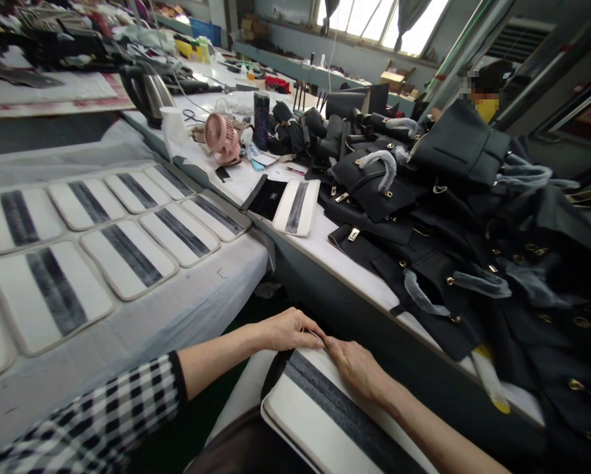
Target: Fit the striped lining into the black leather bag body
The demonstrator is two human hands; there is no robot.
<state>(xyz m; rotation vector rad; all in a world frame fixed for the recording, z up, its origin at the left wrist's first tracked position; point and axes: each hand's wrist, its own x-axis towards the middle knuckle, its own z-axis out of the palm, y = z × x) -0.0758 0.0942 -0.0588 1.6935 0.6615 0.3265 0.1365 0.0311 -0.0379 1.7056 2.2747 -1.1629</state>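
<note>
A white panel with a dark stripe rests on my lap, tilted, its lower end cut off by the frame. My left hand pinches its far edge between thumb and fingers. Right beside it, my right hand grips the same edge, fingertips meeting those of the left. Exactly what the fingertips press together is too small to make out. On the workbench ahead lies a similar striped white panel, next to a black piece.
Several striped white panels lie in rows on the left table. Black bags with wrapped handles are heaped on the right. A pink fan, a kettle and a white cup stand farther back. A person is behind the heap.
</note>
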